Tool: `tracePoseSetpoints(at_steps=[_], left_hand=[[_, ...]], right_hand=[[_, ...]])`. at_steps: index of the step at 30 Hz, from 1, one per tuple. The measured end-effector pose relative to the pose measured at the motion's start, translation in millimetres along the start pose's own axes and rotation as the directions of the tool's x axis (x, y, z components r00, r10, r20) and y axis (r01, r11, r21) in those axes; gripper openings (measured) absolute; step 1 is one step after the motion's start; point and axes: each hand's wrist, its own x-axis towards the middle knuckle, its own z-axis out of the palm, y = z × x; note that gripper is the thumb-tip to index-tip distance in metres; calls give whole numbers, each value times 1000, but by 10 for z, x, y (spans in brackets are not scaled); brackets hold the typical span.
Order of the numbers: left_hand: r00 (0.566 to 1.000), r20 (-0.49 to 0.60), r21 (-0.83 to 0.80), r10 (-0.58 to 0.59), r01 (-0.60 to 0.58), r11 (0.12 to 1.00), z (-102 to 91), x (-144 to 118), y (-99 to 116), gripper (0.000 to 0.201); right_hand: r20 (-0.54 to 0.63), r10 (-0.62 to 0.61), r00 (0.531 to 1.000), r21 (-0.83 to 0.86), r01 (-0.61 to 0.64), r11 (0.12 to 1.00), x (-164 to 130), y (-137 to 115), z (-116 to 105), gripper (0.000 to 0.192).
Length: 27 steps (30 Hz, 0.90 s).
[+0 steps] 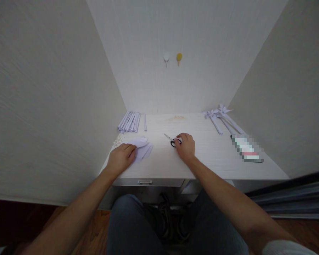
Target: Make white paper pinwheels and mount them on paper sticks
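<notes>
Right hand (185, 146) lies on the white desk (202, 156) with its fingers curled over the black handles of a small pair of scissors (172, 139); the shiny blades stick out to the left, flat on the desk; I cannot tell if the fingers are really gripping the handles or just resting on them. Left hand (121, 157) lies palm down, fingers bent, pressing on a little pile of folded white paper (142, 148) near the left wall; the paper pokes out to the right of the hand, well apart from the scissors. Just behind the pile sit some tiny white beads (118, 140); further back lies a row of rolled paper sticks (129, 122). At the back right are paper bows on long stems (220, 116); near them lies a blurred flat thing (246, 148). Two small hooks (172, 58), one white and one yellow, hang on the back wall.
</notes>
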Motion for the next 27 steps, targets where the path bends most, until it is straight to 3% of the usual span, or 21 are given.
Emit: tracePoseSetpoints(at_steps=[3,5,7,9,13,19,27], left_hand=[[961,-243,-117,-128,102,988,98,-68,246,23],[944,-278,-242,-180,112,964,224,-117,458,20],[944,-241,-380,-226,122,917,357,-147,650,19],[959,-138,-515,-248,145,845,459,-141,768,20],[952,25,-682,-305,240,691,547,-46,772,29],[909,168,-753,-381,368,546,584,52,711,35],[878,261,-792,-402,433,431,542,95,762,34]], right_hand=[[113,28,993,235,-54,971,-191,-264,141,30],[290,22,957,375,-135,917,-313,-434,310,40],[430,25,903,474,-249,845,-377,-537,473,38],[511,40,859,535,-354,767,-379,-554,582,32],[603,49,796,604,-495,625,-316,-440,641,30],[652,11,758,661,-576,480,-309,-326,639,30],[683,-11,730,662,-613,431,-308,-317,623,31]])
